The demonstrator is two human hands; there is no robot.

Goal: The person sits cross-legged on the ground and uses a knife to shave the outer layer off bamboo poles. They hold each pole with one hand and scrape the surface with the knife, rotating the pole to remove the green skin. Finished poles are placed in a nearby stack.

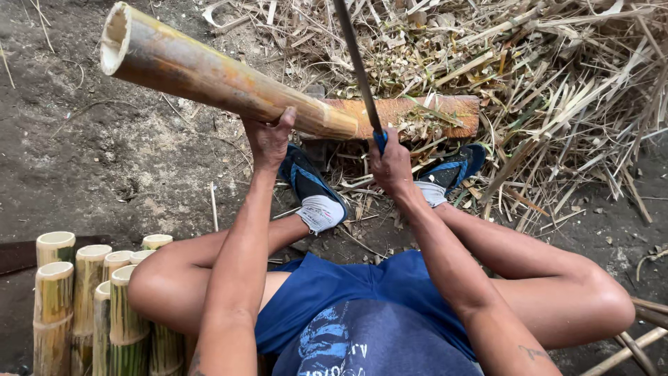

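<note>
A thick yellow bamboo pole [209, 73] slants from the upper left down onto an orange wooden block [431, 111]. My left hand [268, 139] grips the pole from below near its lower end. My right hand [390, 163] is closed on the blue handle of a long dark blade [355, 59], which is raised upright above the pole's end on the block. I sit with knees spread, both feet in blue shoes just before the block.
Several cut bamboo sections [90, 299] stand upright at the lower left beside my left knee. A large heap of dry bamboo strips and husks [543, 76] fills the upper right. Bare dirt ground [90, 153] lies to the left. Thin sticks [640, 341] lie at the lower right.
</note>
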